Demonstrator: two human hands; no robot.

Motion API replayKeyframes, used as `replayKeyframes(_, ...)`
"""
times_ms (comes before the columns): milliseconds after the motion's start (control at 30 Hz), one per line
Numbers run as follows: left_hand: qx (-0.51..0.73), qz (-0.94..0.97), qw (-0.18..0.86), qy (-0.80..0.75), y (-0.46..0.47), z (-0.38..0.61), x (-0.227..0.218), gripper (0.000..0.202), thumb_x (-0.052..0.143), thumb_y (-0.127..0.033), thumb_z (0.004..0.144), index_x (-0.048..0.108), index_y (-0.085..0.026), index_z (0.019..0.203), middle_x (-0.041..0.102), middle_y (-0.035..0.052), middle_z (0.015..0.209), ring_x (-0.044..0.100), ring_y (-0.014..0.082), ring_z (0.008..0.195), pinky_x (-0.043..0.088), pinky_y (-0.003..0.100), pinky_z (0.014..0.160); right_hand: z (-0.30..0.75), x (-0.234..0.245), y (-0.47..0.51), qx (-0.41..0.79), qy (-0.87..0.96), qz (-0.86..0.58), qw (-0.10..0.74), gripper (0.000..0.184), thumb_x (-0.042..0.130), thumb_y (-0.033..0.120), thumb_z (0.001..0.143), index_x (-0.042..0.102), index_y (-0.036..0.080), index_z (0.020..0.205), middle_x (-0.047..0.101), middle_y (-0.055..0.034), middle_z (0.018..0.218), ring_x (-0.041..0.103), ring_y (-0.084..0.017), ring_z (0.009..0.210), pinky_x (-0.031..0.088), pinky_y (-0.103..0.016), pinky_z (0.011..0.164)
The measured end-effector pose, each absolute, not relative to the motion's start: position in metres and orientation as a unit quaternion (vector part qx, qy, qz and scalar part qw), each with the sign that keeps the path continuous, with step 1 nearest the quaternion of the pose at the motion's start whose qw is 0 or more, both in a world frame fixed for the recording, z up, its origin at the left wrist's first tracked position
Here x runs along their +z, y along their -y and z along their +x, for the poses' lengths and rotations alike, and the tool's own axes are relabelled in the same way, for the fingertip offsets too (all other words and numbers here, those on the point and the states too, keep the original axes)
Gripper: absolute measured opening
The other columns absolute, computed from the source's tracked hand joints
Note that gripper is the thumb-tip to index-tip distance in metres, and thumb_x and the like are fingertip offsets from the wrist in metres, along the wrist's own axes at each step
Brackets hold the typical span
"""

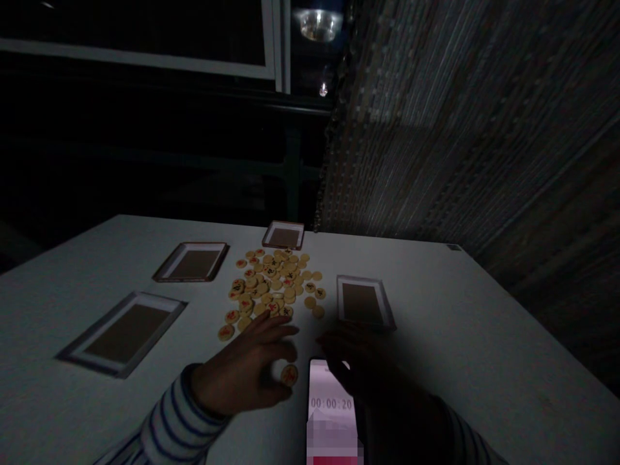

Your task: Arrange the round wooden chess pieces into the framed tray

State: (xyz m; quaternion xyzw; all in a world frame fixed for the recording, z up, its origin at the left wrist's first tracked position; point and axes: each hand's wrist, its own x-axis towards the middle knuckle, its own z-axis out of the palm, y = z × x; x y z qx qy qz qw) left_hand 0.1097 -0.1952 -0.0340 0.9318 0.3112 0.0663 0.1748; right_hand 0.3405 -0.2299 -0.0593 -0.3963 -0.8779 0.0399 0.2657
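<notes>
My left hand [247, 365] is over the near side of the table, its thumb and index finger curled round a Chinese chess piece [289, 375] with a red character. Its other fingers stretch towards the near edge of a heap of Chinese chess pieces [276, 284], some face up with red or black characters, others blank side up. In deep shadow, my right hand [361, 358] hovers above the phone, thumb and fingers apart, with nothing visible between them. Under it lies a phone [332, 387] with a lit screen showing a timer at 00:00:20.
Several shallow trays with brown bottoms surround the heap: a left front tray [130, 297], a left rear tray [186, 244], a far tray [283, 224] and a right tray [386, 303]. All stand on a white table [460, 336]. A bead curtain [411, 129] hangs behind it.
</notes>
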Motion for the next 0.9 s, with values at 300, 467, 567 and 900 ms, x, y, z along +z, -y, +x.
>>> replayKeyframes(300, 0.066, 0.935, 0.159, -0.309, 0.1956, 0.1126, -0.0347, 0.024, 0.061, -0.029, 0.065, 0.059, -0.026, 0.089, 0.047, 0.0017, 0.126, 0.026, 0.0277, 0.126, 0.011, 0.054, 0.103, 0.3407, -0.0591, 0.2289, 0.044, 0.876, -0.399, 0.267, 0.022, 0.044, 0.016, 0.08, 0.058, 0.017, 0.098, 0.064, -0.0062, 0.088, 0.057, -0.016, 0.082, 0.045, -0.034, 0.076)
replayKeyframes(467, 0.071, 0.936, 0.157, -0.308, 0.1964, 0.1132, -0.0344, 0.019, 0.061, -0.028, 0.065, 0.06, -0.026, 0.084, 0.048, 0.002, 0.126, 0.027, 0.0284, 0.125, 0.012, 0.054, 0.102, 0.341, -0.0607, 0.23, 0.043, 0.872, -0.405, 0.27, 0.022, 0.045, 0.016, 0.08, 0.057, 0.018, 0.099, 0.064, -0.0058, 0.09, 0.056, -0.016, 0.086, 0.044, -0.034, 0.079)
replayKeyframes(567, 0.085, 0.935, 0.159, -0.305, 0.1965, 0.1128, -0.0352, 0.017, 0.061, -0.026, 0.065, 0.061, -0.026, 0.082, 0.049, 0.0016, 0.125, 0.028, 0.0288, 0.125, 0.012, 0.054, 0.102, 0.3411, -0.0616, 0.2303, 0.04, 0.873, -0.403, 0.273, 0.022, 0.044, 0.017, 0.081, 0.057, 0.018, 0.098, 0.064, -0.0052, 0.091, 0.056, -0.015, 0.085, 0.043, -0.033, 0.08)
replayKeyframes(900, 0.097, 0.936, 0.156, -0.299, 0.1946, 0.1118, -0.036, 0.019, 0.059, -0.025, 0.068, 0.059, -0.026, 0.088, 0.052, 0.0032, 0.121, 0.032, 0.0262, 0.123, 0.015, 0.053, 0.102, 0.3394, -0.0565, 0.2308, 0.04, 0.874, -0.403, 0.27, 0.021, 0.045, 0.015, 0.08, 0.058, 0.017, 0.096, 0.064, -0.0052, 0.088, 0.056, -0.015, 0.083, 0.044, -0.033, 0.076)
